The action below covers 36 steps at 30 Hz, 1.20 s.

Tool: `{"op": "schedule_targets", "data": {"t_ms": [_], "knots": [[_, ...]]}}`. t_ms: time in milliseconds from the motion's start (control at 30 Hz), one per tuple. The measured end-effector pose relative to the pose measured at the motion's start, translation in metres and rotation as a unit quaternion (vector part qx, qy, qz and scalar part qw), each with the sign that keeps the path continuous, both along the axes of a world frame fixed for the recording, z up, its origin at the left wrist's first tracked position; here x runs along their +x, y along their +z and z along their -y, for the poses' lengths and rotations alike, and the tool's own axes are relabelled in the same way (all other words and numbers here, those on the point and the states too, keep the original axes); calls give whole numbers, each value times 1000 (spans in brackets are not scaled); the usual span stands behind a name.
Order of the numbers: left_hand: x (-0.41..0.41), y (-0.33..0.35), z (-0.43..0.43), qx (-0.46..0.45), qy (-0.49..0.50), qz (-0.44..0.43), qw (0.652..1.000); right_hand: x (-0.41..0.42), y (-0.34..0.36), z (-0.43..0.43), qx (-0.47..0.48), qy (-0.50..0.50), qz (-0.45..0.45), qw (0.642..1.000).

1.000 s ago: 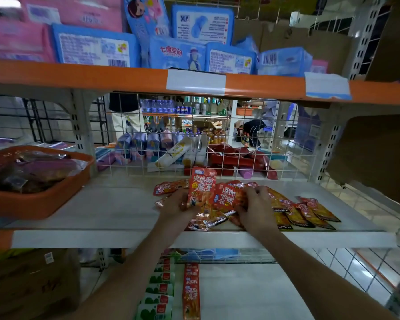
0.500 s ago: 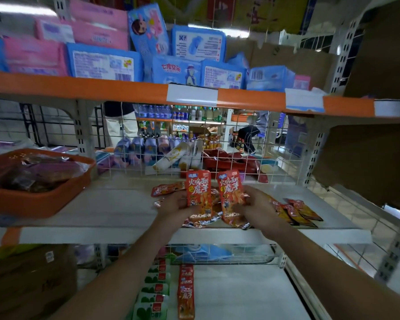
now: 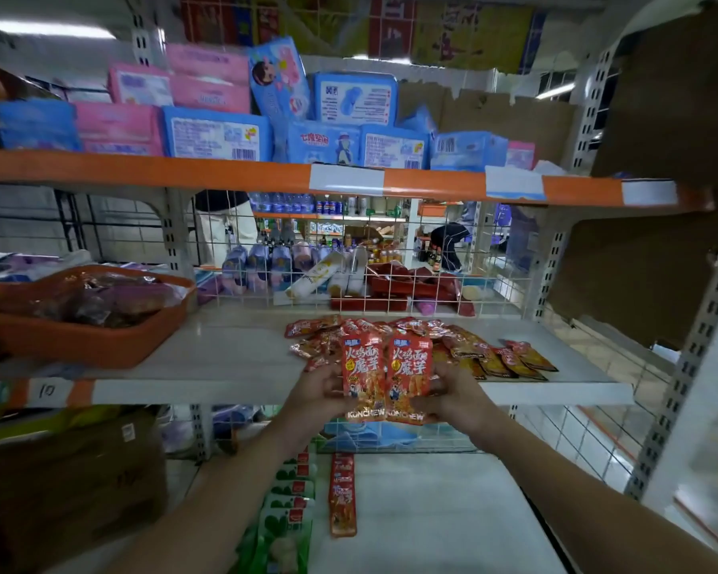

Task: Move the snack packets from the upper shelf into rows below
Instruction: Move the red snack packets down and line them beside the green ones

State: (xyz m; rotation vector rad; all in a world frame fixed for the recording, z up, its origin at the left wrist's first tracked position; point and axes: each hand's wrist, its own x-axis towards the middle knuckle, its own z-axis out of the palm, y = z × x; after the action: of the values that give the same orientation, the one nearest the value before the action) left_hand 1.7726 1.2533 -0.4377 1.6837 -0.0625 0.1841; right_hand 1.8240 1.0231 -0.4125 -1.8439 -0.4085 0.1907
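Two red snack packets stand upright side by side in front of the upper shelf's front edge point(image 3: 183, 391). My left hand point(image 3: 318, 393) grips the left packet point(image 3: 362, 372); my right hand point(image 3: 452, 397) grips the right packet point(image 3: 409, 374). Behind them a loose pile of red packets point(image 3: 349, 327) lies on the shelf, with darker orange packets point(image 3: 510, 360) to its right. On the lower shelf point(image 3: 432, 511) a row of red packets point(image 3: 343, 495) runs front to back beside a row of green packets point(image 3: 285, 515).
An orange basket point(image 3: 71, 337) of wrapped goods sits at the shelf's left. A wire grid point(image 3: 349, 263) backs the shelf. Blue and pink packs point(image 3: 216, 134) fill the top shelf. A cardboard box point(image 3: 67, 482) stands at lower left, and shelf uprights point(image 3: 680, 387) stand at right.
Both hands have lifted off the pile, each with a packet, and drawn back toward me past the shelf's front edge. The two packets now stand close together.
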Motion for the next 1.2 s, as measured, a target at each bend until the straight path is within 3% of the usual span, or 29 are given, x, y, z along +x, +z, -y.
{"op": "schedule_targets", "data": {"t_ms": [367,667,1200], "knots": [[-33,-61,-15,55,-12,-94,994,-24,-61,9,-76,50,-81,993],[-39,-123,-17,48,-20,-147,988,-24,-113,0,-78,55,-136,986],[57,-244,-55,71,17,-208,975,72,-241,-53,-83,-13,-180,980]]}}
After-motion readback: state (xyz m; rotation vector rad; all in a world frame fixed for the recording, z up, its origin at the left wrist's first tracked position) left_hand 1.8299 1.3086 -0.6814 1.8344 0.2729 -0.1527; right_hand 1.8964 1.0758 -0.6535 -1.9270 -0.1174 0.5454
